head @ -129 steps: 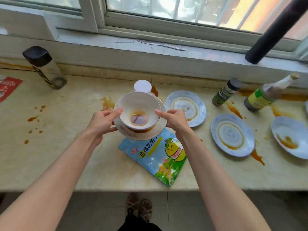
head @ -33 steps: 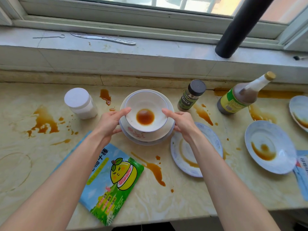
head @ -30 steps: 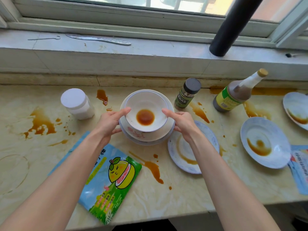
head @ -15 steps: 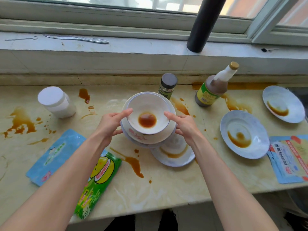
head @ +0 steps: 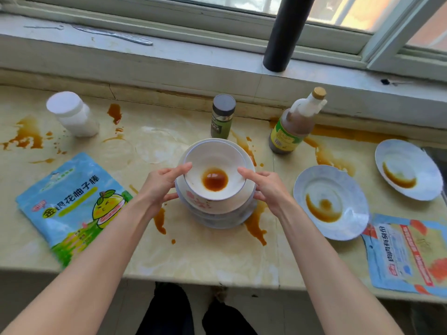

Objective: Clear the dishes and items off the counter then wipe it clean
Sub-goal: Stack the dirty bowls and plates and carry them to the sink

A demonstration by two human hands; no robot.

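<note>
A stack of dishes (head: 215, 209) sits at the middle of the stained counter (head: 205, 257): a white bowl (head: 200, 160) with brown sauce on top, a larger bowl under it, blue plates beneath. My left hand (head: 162, 184) grips the stack's left side, thumb on the top bowl's rim. My right hand (head: 266, 187) grips the right side the same way. To the right lie two sauce-smeared blue plates (head: 331, 201) (head: 408, 169), apart from the stack.
Behind the stack stand a dark-capped spice jar (head: 222, 117), a brown sauce bottle (head: 295, 124) and a white jar (head: 72, 114). A blue-green snack bag (head: 70, 204) lies left, a blue-red packet (head: 408, 252) right. Brown spills (head: 256, 226) dot the counter. A black pipe (head: 287, 32) rises from the sill.
The stack has moved right with both hands and now sits on top of the blue plate that lay to its right. My view has shifted right along the counter.
</note>
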